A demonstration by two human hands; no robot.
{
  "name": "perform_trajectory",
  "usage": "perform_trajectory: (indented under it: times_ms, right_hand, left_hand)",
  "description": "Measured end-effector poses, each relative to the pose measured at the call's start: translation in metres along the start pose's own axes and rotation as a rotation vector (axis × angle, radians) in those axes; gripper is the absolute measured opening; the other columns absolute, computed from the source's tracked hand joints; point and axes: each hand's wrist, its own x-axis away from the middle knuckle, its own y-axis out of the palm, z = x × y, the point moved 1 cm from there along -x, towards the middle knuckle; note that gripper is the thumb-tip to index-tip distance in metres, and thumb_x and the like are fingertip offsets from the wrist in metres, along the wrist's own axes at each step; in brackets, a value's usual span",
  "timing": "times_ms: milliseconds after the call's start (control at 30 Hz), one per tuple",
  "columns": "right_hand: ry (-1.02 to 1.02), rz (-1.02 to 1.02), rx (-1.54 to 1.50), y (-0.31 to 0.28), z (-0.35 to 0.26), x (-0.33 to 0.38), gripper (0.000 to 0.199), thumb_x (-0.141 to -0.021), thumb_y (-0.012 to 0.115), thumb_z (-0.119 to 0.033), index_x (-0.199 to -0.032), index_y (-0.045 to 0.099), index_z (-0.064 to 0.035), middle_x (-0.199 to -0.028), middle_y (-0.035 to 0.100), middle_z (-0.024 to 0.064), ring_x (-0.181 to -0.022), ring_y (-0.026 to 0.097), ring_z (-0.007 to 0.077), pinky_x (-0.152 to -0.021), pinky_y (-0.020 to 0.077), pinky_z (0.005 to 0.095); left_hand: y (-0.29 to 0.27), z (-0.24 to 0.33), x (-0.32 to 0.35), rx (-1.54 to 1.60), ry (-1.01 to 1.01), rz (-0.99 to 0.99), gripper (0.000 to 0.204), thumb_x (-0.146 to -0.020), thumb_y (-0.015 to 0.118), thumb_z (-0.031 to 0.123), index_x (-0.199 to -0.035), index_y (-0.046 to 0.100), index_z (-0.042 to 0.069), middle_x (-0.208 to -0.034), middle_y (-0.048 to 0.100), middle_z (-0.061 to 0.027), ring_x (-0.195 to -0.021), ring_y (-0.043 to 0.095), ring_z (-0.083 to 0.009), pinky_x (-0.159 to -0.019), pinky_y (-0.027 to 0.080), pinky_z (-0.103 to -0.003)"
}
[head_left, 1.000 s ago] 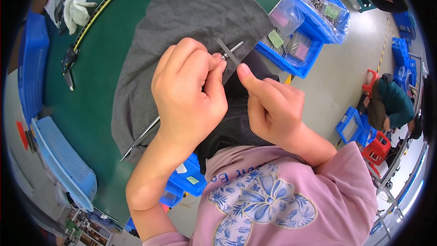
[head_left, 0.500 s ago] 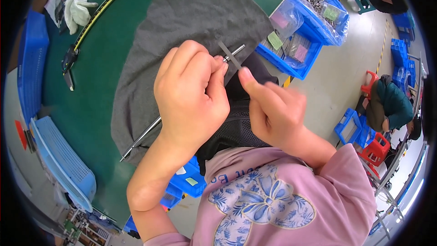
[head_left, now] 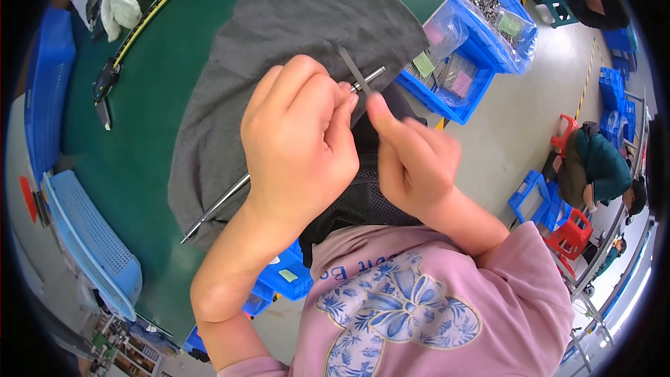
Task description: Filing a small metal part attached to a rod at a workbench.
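Note:
My left hand [head_left: 300, 139] is closed around a thin shiny metal rod [head_left: 218, 207]. The rod slants from the lower left up to the right, with its far end sticking out past my fingertips. My right hand [head_left: 417, 160] pinches a narrow flat grey file [head_left: 354, 68], thumb on top. The file lies crosswise over the rod's protruding end, just beyond my left fingertips, and appears to touch it. Beneath both hands a dark grey cloth [head_left: 293, 21] covers part of the green table [head_left: 160, 98]. My palms hide the rod's middle and the file's near end.
Blue bins [head_left: 481, 73] with bagged metal parts stand off the table's right edge. A caliper [head_left: 106, 84] and white gloves [head_left: 124, 1] lie at the far left. A light blue perforated basket [head_left: 91, 241] is on the left. A person [head_left: 604, 160] sits bent over at right.
The file has slid slightly away from me across the rod, my right hand moving with it. My left hand keeps its hold; the whole view has shifted a little.

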Motion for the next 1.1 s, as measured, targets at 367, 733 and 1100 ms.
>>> perform_trajectory:
  times_ms: [367,733,1100]
  right_hand:
    - [-0.040,0.016,-0.024,0.002,0.008,0.005,0.047,-0.064,0.061,0.005,-0.110,0.070,-0.0019,-0.053,0.041,0.0016,-0.037,0.039,0.0147,-0.038,0.0317,0.0286]
    - [-0.062,0.054,-0.062,0.007,0.005,-0.002,0.048,-0.062,0.062,0.007,-0.108,0.071,0.0003,-0.052,0.039,0.0011,-0.037,0.038,0.0151,-0.038,0.0318,0.0283]
    - [-0.015,0.034,-0.041,0.003,0.008,0.019,0.050,-0.063,0.062,0.006,-0.112,0.069,-0.0020,-0.055,0.039,0.0018,-0.039,0.037,0.0150,-0.038,0.0309,0.0294]
  left_hand:
    - [0.001,0.001,-0.001,0.008,0.017,-0.004,0.016,-0.067,0.069,-0.005,-0.070,0.055,0.002,-0.074,0.052,-0.0082,-0.066,0.052,-0.0277,-0.057,0.043,-0.037]
    - [0.000,0.003,0.001,0.005,0.007,-0.013,0.015,-0.066,0.068,-0.005,-0.070,0.055,0.002,-0.074,0.052,-0.0079,-0.067,0.053,-0.0278,-0.058,0.043,-0.038]
    - [0.002,0.000,0.000,0.030,0.016,0.006,0.015,-0.066,0.068,-0.005,-0.071,0.055,0.002,-0.075,0.052,-0.0080,-0.066,0.052,-0.0283,-0.057,0.043,-0.039]
